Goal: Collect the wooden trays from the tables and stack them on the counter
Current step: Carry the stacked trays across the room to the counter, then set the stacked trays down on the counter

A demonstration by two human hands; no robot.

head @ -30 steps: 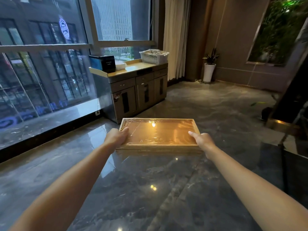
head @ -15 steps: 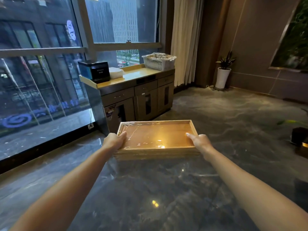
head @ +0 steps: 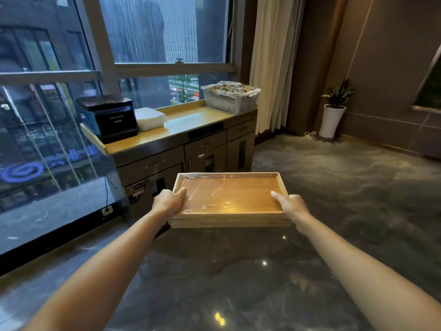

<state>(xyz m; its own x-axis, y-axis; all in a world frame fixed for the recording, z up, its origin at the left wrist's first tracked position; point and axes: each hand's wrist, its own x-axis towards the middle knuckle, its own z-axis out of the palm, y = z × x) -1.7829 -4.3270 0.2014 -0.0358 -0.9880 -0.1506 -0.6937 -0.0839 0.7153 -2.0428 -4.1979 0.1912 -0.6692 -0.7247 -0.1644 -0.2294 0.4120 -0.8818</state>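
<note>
The wooden tray [head: 229,199], covered in clear film, is held level in the air above the glossy dark marble floor [head: 334,187], just in front of the counter [head: 191,123]. From its near edge it looks like more than one tray stacked. On the counter sit a black box [head: 108,117] at the left end, folded white cloth [head: 150,118] beside it, and a white basket [head: 230,97] at the right end; a potted plant [head: 333,111] stands well right of it. The left hand [head: 168,201] is clenched on the tray's left rim, the right hand [head: 290,205] on its right rim, thumbs over the top.
</note>
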